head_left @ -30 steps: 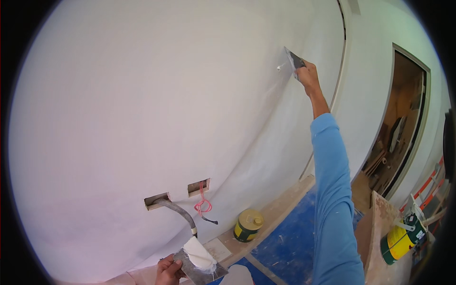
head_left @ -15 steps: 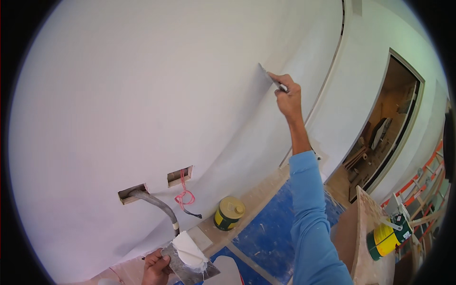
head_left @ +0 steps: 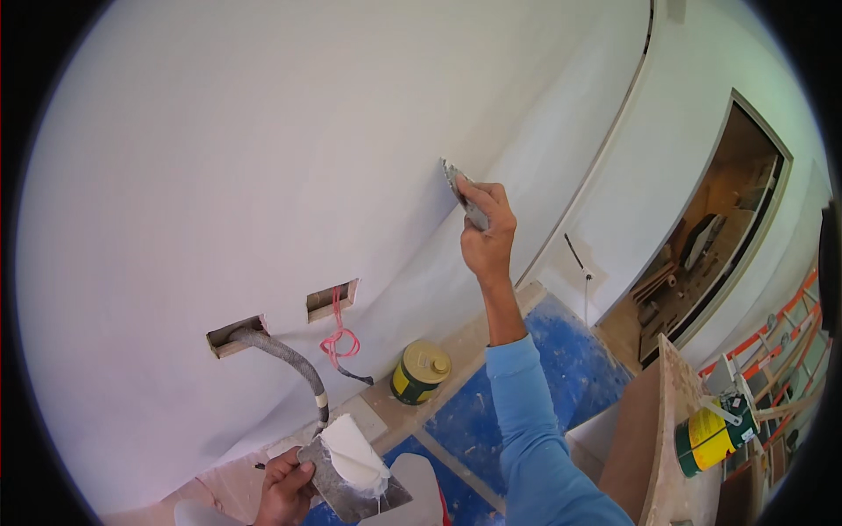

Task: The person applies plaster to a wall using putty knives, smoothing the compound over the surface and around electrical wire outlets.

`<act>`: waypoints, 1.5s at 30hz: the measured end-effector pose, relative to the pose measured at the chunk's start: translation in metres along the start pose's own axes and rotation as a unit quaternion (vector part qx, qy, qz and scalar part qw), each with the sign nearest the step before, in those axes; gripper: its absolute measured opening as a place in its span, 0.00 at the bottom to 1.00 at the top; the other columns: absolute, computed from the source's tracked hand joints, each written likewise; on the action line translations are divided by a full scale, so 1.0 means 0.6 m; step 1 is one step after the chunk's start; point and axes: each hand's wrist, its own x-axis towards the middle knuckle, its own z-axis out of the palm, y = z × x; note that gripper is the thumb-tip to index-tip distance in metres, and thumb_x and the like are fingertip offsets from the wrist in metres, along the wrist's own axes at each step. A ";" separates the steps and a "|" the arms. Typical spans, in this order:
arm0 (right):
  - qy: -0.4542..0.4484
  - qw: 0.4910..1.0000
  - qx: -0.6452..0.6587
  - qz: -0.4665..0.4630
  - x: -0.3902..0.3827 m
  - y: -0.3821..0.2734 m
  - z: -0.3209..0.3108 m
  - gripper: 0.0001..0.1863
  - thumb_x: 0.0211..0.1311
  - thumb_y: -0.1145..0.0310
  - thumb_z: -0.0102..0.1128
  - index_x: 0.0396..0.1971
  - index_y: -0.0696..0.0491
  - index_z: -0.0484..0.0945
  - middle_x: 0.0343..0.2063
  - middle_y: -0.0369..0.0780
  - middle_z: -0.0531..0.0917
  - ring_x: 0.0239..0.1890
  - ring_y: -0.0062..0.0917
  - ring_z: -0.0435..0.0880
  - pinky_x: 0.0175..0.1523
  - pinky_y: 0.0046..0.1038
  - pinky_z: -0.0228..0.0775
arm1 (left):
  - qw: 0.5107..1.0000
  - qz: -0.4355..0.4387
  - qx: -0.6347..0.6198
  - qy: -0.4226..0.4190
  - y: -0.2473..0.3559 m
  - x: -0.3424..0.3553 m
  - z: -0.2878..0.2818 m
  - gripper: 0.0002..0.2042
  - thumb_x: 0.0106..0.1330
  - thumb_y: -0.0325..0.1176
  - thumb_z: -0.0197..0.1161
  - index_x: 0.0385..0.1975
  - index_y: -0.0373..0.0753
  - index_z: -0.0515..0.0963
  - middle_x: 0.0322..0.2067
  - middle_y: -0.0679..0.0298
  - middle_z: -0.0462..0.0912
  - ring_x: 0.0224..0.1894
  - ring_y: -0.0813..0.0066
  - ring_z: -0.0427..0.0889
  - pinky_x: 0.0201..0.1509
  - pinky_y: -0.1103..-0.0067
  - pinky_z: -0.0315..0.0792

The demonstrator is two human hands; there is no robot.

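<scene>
My right hand [head_left: 489,226], its arm in a blue sleeve, grips a putty knife [head_left: 463,195]. The blade's far edge is at or very near the white wall [head_left: 263,175]; actual contact is hard to make out. Low in front, my left hand [head_left: 286,487] holds a flat grey metal plate [head_left: 338,482] by its edge, thumb on top. A thick mound of white putty [head_left: 355,456] lies on that plate. Below the right hand, two rectangular cutouts open in the wall: a grey flexible conduit [head_left: 294,358] comes from one, looped pink wire [head_left: 340,340] from the other.
A green and yellow can [head_left: 421,373] stands on the floor by the wall. Blue sheeting [head_left: 474,412] covers part of the floor. At right, another can [head_left: 709,437] sits on a wooden board [head_left: 671,438], near an orange ladder [head_left: 781,329] and a doorway [head_left: 715,219].
My right hand and the putty knife have moved down and to the left along the wall. The left hand still holds the plate with putty, nearly in place.
</scene>
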 end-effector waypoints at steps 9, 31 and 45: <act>-0.025 0.995 -0.085 -0.041 -0.120 0.000 0.033 0.36 0.29 0.84 0.55 0.48 0.48 0.84 0.41 0.41 0.78 0.45 0.41 0.74 0.53 0.40 0.67 | 0.999 -0.031 -0.018 -0.013 0.007 0.007 0.028 0.18 0.68 0.30 0.56 0.54 0.25 0.74 0.48 0.52 0.82 0.50 0.64 0.83 0.56 0.69 0.76; -0.093 0.986 -0.111 0.086 -0.436 -0.046 -0.108 0.25 0.47 0.90 0.56 0.45 0.53 0.85 0.44 0.41 0.83 0.43 0.35 0.80 0.62 0.37 0.63 | 0.997 -0.014 0.024 0.070 -0.029 -0.055 0.072 0.16 0.69 0.29 0.51 0.53 0.27 0.71 0.47 0.55 0.81 0.47 0.66 0.83 0.52 0.70 0.78; -0.313 0.941 0.028 0.126 -0.455 -0.300 -0.138 0.29 0.55 0.83 0.59 0.60 0.55 0.73 0.56 0.50 0.75 0.52 0.40 0.80 0.55 0.31 0.72 | 0.993 -0.009 -0.112 -0.020 -0.083 0.001 0.068 0.15 0.75 0.30 0.45 0.58 0.35 0.68 0.44 0.59 0.82 0.31 0.72 0.85 0.30 0.76 0.83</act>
